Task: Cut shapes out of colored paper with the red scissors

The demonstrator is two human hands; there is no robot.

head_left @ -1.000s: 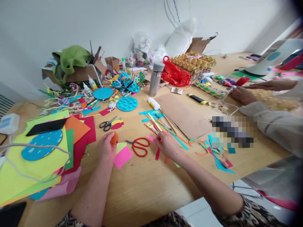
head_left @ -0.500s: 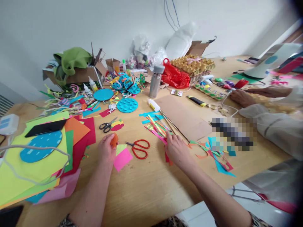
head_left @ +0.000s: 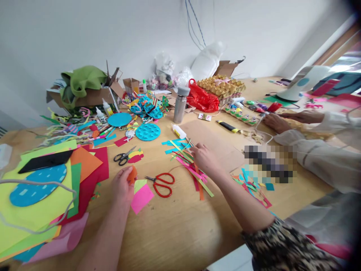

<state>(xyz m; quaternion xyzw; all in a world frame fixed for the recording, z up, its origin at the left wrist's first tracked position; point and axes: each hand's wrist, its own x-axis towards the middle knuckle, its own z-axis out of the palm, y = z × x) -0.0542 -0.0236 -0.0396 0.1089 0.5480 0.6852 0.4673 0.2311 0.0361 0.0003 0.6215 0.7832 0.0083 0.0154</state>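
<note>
My left hand (head_left: 122,184) pinches a small rounded orange paper piece (head_left: 132,174) above the table. Red-handled scissors (head_left: 163,184) lie just right of it, beside a pink paper piece (head_left: 141,197). My right hand (head_left: 205,160) reaches over a scatter of coloured paper strips (head_left: 194,171), its fingers drawn together near the top of the pile. What those fingers hold, if anything, I cannot make out. Thin sticks (head_left: 190,141) show just beyond the fingertips, close to a white glue bottle (head_left: 179,131). Black-handled scissors (head_left: 123,157) rest beside red and yellow paper cut-outs (head_left: 135,156).
Coloured sheets (head_left: 93,165) with a black phone (head_left: 45,161) lie at left. A steel bottle (head_left: 179,107) stands behind a brown cardboard sheet (head_left: 214,137). At right are a yellow-black cutter (head_left: 227,126), paper scraps (head_left: 251,184) and another person's hands (head_left: 278,122).
My right hand has moved forward over the strips, near the sticks. More strips now lie spread toward me below it. My left hand keeps the orange piece. The view has shifted slightly.
</note>
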